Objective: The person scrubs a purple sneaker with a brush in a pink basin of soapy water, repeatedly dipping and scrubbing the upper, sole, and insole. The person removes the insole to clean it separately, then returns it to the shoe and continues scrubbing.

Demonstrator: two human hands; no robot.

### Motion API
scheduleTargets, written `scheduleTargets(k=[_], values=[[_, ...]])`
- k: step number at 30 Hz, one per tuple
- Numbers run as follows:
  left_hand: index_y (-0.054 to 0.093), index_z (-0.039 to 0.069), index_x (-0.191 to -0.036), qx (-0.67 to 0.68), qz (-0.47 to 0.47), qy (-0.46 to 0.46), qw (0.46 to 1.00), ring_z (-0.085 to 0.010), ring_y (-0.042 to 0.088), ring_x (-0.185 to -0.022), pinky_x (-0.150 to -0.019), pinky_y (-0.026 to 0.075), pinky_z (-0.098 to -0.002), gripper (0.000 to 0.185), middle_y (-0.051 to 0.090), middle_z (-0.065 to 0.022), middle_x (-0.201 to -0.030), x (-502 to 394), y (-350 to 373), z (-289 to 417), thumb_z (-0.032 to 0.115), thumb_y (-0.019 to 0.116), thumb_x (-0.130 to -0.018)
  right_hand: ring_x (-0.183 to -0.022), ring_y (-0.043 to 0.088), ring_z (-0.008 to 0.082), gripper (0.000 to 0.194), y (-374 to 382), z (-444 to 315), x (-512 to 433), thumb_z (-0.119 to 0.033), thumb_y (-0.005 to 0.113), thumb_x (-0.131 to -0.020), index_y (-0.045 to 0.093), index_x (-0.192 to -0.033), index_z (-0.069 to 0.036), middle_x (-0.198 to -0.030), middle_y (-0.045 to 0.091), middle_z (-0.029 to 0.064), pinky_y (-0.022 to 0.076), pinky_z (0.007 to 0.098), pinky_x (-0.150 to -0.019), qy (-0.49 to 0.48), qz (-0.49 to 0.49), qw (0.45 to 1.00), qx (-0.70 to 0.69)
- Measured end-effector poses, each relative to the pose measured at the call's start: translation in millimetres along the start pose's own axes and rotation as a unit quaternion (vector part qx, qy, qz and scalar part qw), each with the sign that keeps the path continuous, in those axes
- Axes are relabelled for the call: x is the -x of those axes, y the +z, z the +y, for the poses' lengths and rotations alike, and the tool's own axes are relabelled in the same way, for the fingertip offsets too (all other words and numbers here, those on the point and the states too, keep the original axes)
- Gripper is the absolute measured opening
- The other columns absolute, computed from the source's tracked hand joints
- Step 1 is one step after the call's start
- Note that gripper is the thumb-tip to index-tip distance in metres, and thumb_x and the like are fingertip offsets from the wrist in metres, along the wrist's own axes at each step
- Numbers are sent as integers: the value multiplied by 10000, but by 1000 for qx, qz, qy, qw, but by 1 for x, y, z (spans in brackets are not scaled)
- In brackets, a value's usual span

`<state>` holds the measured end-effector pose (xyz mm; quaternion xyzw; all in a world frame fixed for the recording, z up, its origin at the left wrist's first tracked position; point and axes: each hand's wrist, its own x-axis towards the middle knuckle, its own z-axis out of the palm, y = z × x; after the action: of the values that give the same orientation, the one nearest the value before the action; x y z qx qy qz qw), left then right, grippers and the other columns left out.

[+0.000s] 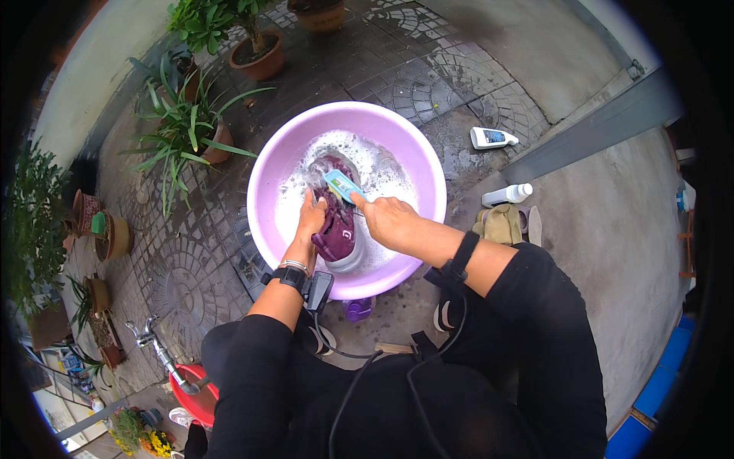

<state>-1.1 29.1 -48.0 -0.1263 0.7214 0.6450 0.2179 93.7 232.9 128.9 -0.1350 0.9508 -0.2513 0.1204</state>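
Note:
A large purple plastic basin (427, 246) holds foamy water and a wet maroon shoe (338, 238) with a pale sole. The shoe's heel lies towards me, while its toe end is partly under foam. My left hand (312, 217) grips the shoe's left side. My right hand (387, 217) holds a light-blue scrubbing brush (343, 185), its forefinger along the back. The brush touches the upper part of the shoe; its bristles are mostly hidden.
Right of the basin lie a white labelled bottle (492, 138), another white bottle (507, 195) and shoes (502, 224). Potted plants (261, 60) stand upper left. A metal tap (166, 356) rises over a red basin (195, 410) lower left. Another person's shoe (181, 417) shows nearby.

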Motion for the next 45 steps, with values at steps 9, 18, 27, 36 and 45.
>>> scheduleTargets(k=[9, 18, 27, 36, 45], values=[[189, 26, -1524, -66, -53, -15, 996, -230, 563, -1127, -932, 468, -300, 627, 487, -207, -1372, 19, -7, 48, 118, 504, -990, -927, 653, 407, 545, 22, 11, -5, -23, 389, -884, 385, -1429, -17, -950, 666, 233, 509, 497, -800, 40, -50, 998, -3], [-60, -157, -1442, -105, -17, -8, 994, -332, 437, -1295, -1073, 372, -353, 1247, 376, -310, -1418, 80, -20, 67, 417, 808, -755, -921, 664, 404, 367, 28, 52, -45, -108, 302, -971, 564, -1101, 114, -956, 657, 305, 537, 484, -797, 318, -27, 925, -208], [249, -109, -1447, 25, -177, -59, 982, -239, 564, -1160, -996, 443, -340, 875, 524, -205, -1327, 90, -22, 34, 74, 774, -772, -661, 704, 329, 262, 28, 31, -41, -15, 485, -837, 631, -1019, 103, -734, 674, 245, 569, 406, -662, 255, -56, 955, -137], [617, -51, -1197, -256, -4, 6, 967, -196, 697, -814, -727, 540, -301, 547, 713, -160, -903, 84, -64, 61, 158, 799, -726, -905, 658, 413, 269, 36, 44, -31, -100, 423, -922, 640, -1010, 32, -957, 675, 253, 517, 489, -807, 178, 90, 979, -34], [690, -30, -1016, -369, -25, 77, 926, -207, 671, -762, -707, 513, -334, 261, 691, -135, -812, 81, -55, 51, 148, 663, -827, -611, 619, 401, 501, 26, -24, 8, -74, 470, -917, 467, -1417, -81, -675, 599, 264, 489, 493, -632, -86, -111, 986, -88]])
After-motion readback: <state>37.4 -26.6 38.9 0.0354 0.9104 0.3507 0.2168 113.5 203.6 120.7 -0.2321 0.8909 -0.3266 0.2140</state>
